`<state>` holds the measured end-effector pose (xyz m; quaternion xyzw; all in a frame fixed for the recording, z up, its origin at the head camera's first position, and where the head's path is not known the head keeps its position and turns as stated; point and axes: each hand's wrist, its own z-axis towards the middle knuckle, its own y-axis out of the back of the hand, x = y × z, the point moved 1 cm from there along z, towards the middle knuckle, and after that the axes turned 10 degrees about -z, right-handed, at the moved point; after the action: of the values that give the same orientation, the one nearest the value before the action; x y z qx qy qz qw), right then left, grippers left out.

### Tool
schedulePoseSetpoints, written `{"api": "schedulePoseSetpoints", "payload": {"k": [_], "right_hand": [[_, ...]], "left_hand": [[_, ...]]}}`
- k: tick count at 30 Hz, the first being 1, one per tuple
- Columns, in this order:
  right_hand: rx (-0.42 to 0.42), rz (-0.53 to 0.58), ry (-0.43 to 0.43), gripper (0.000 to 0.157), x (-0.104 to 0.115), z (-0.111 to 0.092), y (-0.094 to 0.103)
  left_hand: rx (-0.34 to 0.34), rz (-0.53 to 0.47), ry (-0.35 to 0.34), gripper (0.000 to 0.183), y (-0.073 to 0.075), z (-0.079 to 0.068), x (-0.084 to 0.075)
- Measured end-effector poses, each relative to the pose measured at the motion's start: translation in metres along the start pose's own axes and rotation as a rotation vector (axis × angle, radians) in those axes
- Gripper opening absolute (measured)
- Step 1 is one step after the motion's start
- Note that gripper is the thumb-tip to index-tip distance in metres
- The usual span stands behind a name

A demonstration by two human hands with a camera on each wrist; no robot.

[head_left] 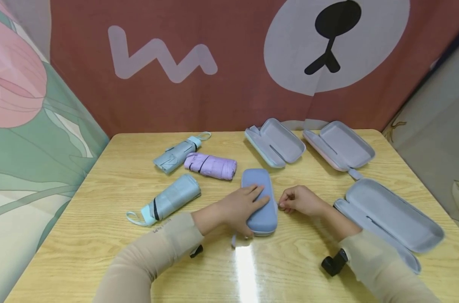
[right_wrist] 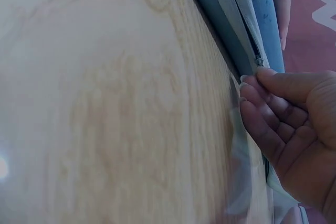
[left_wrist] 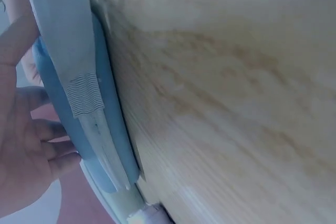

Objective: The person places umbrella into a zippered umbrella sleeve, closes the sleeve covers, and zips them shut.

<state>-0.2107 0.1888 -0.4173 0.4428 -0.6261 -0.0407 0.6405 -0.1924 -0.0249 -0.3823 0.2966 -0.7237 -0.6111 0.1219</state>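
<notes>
A closed blue-grey zippered case lies at the middle of the table, with a fabric strap at its near end. My left hand rests across its top with fingers spread, steadying it. At the case's right side, my right hand pinches the zipper pull between thumb and forefinger. The right wrist view shows the zipper slider right at those fingertips, the pull itself mostly hidden by them. The other fingers of this right hand are loosely bent.
Left of the case lie folded umbrellas: a purple one, a grey-blue one behind and another in front. Three opened cases stand to the right: at the back, back right and near right, beside my right forearm.
</notes>
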Motion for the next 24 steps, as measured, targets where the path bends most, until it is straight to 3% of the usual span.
{"api": "schedulePoseSetpoints", "payload": {"k": [4, 12, 24], "right_hand": [[-0.01, -0.003, 0.01, 0.008, -0.001, -0.001, 0.003], [-0.008, 0.007, 0.023, 0.008, -0.004, -0.002, 0.005], [0.104, 0.028, 0.035, 0.009, -0.003, -0.019, 0.008]], "left_hand": [[-0.014, 0.026, 0.003, 0.096, 0.0, 0.0, -0.005], [-0.114, 0.135, 0.015, 0.096, -0.003, 0.002, -0.011], [-0.167, 0.247, 0.159, 0.097, -0.011, 0.008, -0.024]]}}
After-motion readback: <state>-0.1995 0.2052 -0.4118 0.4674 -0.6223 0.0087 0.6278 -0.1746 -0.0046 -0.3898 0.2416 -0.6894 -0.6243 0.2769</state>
